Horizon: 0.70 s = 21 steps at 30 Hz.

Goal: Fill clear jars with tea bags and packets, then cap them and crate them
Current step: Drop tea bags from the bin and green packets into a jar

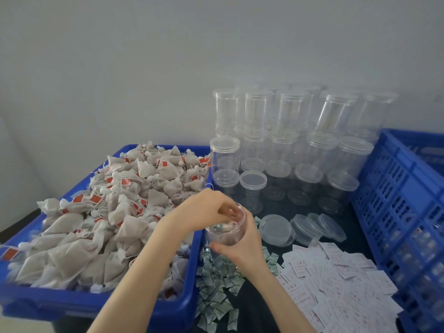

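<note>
My right hand (242, 251) grips an open clear jar (224, 233) from below, just right of the blue bin. My left hand (206, 210) hovers over the jar's mouth with its fingertips curled into the opening; what they pinch is hidden. A green-white packet and tea bags show through the jar wall. White tea bags with red tags (108, 217) fill the blue bin (189, 280) on the left. Small green-white packets (216, 292) lie scattered under my right wrist.
Stacked capped clear jars (288, 145) stand at the back against the wall. Loose clear lids (310, 227) lie right of the held jar. White paper packets (336, 282) spread at front right. A blue slatted crate (396, 212) holding jars stands at the far right.
</note>
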Each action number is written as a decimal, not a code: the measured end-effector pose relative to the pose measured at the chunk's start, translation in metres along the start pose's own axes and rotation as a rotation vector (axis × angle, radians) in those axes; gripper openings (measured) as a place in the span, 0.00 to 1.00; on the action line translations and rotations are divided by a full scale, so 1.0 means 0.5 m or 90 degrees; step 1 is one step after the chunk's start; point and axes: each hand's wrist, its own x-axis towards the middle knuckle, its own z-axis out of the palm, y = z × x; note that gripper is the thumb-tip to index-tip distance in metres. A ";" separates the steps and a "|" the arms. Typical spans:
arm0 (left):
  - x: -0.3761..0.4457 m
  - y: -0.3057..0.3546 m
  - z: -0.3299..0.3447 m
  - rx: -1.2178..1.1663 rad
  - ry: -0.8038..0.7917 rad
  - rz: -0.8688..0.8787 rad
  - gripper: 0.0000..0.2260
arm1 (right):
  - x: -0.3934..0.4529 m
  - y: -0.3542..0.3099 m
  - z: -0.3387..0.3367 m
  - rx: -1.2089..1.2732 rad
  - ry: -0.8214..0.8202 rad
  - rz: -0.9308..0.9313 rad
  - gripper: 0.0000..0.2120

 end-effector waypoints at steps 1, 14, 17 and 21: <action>0.003 -0.009 -0.009 -0.051 0.035 0.003 0.09 | 0.000 0.001 -0.002 0.004 0.002 0.004 0.41; 0.021 -0.217 0.044 0.310 -0.081 -0.371 0.12 | -0.007 0.002 -0.003 0.027 -0.016 0.020 0.40; 0.027 -0.214 0.056 0.388 -0.061 -0.343 0.13 | -0.008 0.003 0.000 0.036 -0.020 0.024 0.40; 0.022 -0.228 0.054 0.361 0.015 -0.368 0.12 | -0.012 0.003 0.000 0.029 -0.012 0.025 0.42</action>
